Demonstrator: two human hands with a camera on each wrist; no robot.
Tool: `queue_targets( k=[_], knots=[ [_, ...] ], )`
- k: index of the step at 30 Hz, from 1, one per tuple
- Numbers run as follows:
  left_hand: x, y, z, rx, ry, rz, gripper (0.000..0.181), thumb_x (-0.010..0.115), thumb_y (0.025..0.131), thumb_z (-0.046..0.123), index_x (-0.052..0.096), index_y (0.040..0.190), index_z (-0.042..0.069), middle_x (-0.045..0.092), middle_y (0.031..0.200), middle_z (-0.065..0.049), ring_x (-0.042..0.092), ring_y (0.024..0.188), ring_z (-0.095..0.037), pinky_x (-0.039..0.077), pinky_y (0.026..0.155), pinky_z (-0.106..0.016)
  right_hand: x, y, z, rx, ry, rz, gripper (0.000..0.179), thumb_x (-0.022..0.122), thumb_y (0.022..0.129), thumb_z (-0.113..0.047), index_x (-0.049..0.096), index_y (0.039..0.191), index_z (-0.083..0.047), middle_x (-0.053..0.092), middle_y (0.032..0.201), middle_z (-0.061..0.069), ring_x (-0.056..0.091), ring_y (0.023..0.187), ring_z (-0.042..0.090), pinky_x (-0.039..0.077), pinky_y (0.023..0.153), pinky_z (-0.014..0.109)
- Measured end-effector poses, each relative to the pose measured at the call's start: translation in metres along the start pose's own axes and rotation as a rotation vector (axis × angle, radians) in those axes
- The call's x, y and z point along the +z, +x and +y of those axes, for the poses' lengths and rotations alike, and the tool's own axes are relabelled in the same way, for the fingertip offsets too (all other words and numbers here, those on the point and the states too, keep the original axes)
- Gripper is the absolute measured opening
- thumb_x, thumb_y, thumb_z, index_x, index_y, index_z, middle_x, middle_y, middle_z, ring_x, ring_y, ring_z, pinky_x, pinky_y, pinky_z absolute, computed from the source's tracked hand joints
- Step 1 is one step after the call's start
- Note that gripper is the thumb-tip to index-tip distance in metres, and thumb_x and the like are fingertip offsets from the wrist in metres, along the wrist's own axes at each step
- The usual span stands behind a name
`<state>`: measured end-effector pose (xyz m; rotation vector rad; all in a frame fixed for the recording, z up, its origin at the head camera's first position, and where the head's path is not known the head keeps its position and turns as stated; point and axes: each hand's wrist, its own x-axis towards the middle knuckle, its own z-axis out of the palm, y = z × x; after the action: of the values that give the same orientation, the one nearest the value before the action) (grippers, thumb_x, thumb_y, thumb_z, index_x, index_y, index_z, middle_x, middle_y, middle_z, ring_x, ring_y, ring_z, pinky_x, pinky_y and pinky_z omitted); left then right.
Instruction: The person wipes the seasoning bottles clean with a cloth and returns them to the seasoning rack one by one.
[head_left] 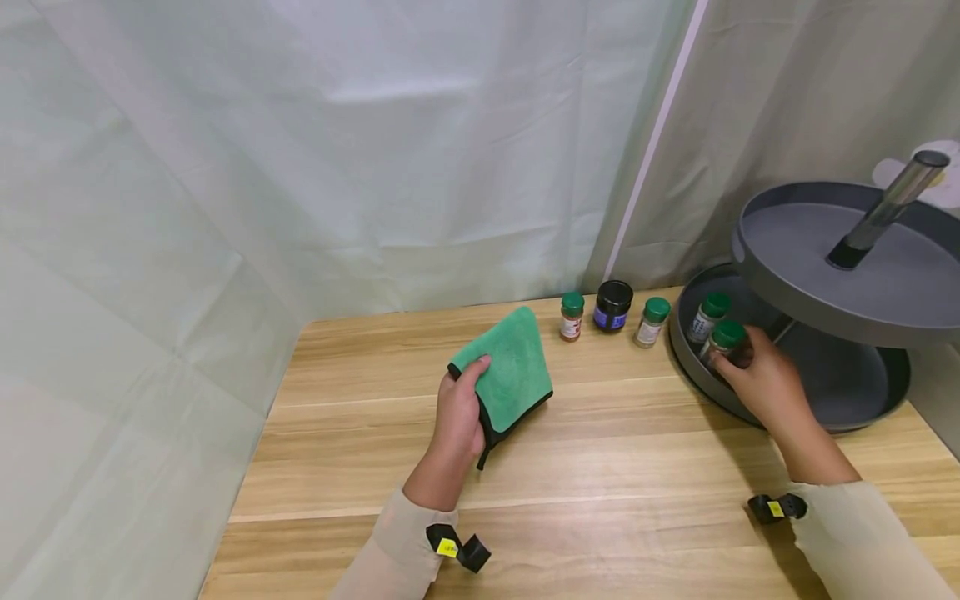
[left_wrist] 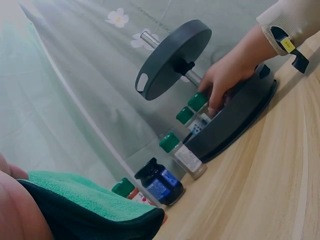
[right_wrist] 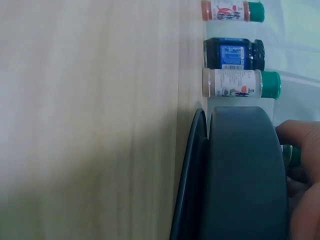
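My left hand (head_left: 459, 417) grips a folded green cloth (head_left: 517, 367) with black edging, held over the table. At the lower tier (head_left: 840, 400) of a dark grey two-tier tray, my right hand (head_left: 768, 379) holds a green-capped spice jar (head_left: 727, 335) between thumb and fingers, inside the rim. Touching or close beside it stands another green-capped spice jar (head_left: 708, 317) in the same tier. In the right wrist view the tray wall (right_wrist: 245, 175) hides most of the held jar.
Along the table's back edge stand a red-labelled spice jar (head_left: 571, 317), a dark jar with a blue label (head_left: 612, 306) and a green-capped spice jar (head_left: 652, 322). The upper tier (head_left: 810, 225) with its metal post (head_left: 892, 204) overhangs the lower one. Curtains (head_left: 450, 167) hang behind.
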<state>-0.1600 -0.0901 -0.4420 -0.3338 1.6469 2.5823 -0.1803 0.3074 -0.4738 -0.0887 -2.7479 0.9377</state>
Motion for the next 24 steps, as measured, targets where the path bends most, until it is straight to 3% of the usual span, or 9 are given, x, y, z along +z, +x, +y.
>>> queue_targets(
  k=[10,18,20,24],
  knots=[
    [0.000,0.000,-0.001,-0.003,-0.007,0.003,0.038,0.062,0.099,0.024,0.055,0.132,0.007,0.062,0.125,-0.003,0.060,0.116,-0.016,0.052,0.100,-0.030,0.004,0.017,-0.006,0.007,0.046,-0.013,0.058,0.066,0.098,-0.023,0.043,0.140,0.008,0.060,0.121,0.039,0.063,0.106,0.053,0.050,0.086,0.063],
    [0.001,-0.001,0.001,0.001,0.002,0.002,0.037,0.061,0.099,0.024,0.055,0.131,0.006,0.063,0.122,-0.003,0.061,0.113,-0.015,0.052,0.098,-0.029,0.005,0.018,-0.008,0.013,0.071,0.015,0.065,0.065,0.098,-0.020,0.035,0.147,0.010,0.052,0.127,0.038,0.058,0.109,0.053,0.049,0.087,0.062],
    [0.001,-0.001,0.001,0.005,0.005,-0.002,0.037,0.061,0.099,0.024,0.055,0.131,0.006,0.063,0.122,-0.003,0.061,0.112,-0.015,0.052,0.098,-0.029,0.005,0.018,-0.009,0.015,0.080,0.027,0.065,0.065,0.098,-0.019,0.035,0.147,0.010,0.052,0.128,0.037,0.057,0.111,0.052,0.050,0.086,0.057],
    [0.001,-0.001,0.001,0.007,0.005,-0.005,0.037,0.061,0.099,0.024,0.055,0.130,0.005,0.062,0.121,-0.003,0.061,0.112,-0.015,0.052,0.097,-0.029,0.004,0.016,-0.013,0.025,0.113,0.091,0.055,0.066,0.096,-0.017,0.043,0.139,0.010,0.056,0.122,0.033,0.060,0.102,0.037,0.049,0.078,0.025]
  ],
)
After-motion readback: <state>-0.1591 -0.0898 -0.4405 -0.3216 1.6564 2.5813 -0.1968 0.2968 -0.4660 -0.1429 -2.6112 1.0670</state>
